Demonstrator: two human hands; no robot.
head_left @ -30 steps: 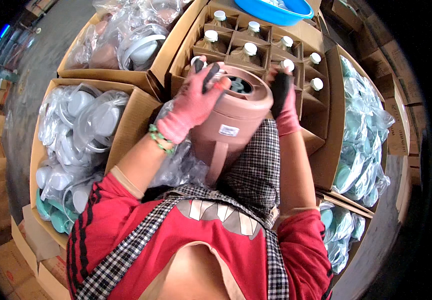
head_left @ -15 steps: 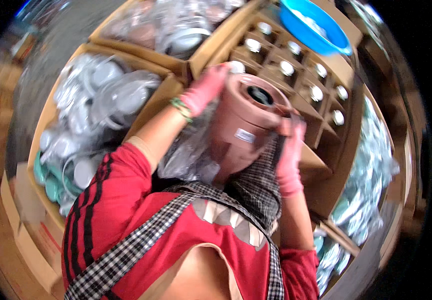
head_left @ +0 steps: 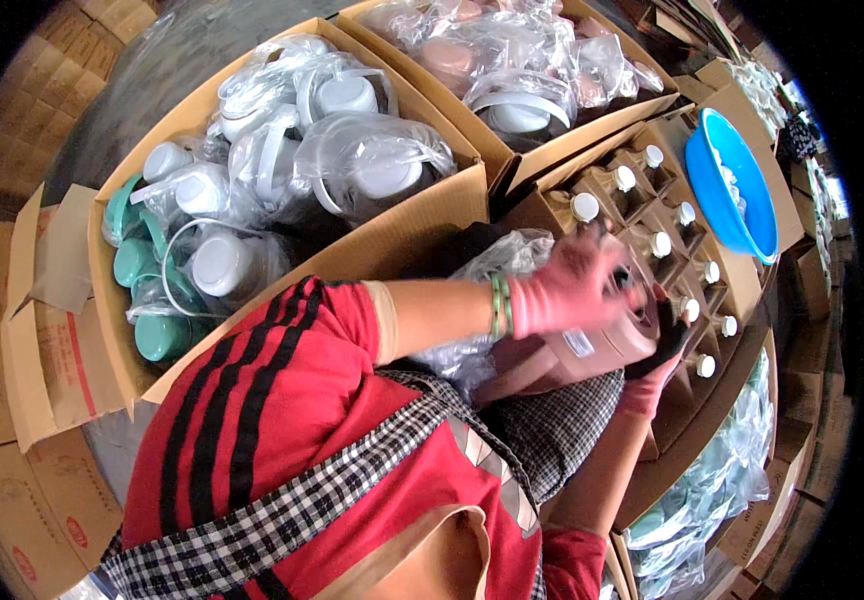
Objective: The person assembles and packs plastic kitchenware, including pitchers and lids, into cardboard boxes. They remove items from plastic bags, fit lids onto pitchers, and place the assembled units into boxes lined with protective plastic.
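Observation:
A dusty-pink jug with a white label leans on my lap, its top tilted toward the right. My left hand, in a pink glove, lies across the jug's top by its dark opening; its fingers are blurred by motion. My right hand, in a pink and black glove, grips the rim on the jug's right side. Crumpled clear plastic lies beside the jug, partly hidden by my left arm.
A divided carton holds several white-capped bottles, with a blue basin on its far right side. An open carton of bagged grey and green jugs stands left; another carton lies behind. Bagged teal items sit at lower right.
My view has swung left. My left hand has moved from the jug's left side onto its top. The jug now tilts more to the right, with my right hand still at its rim.

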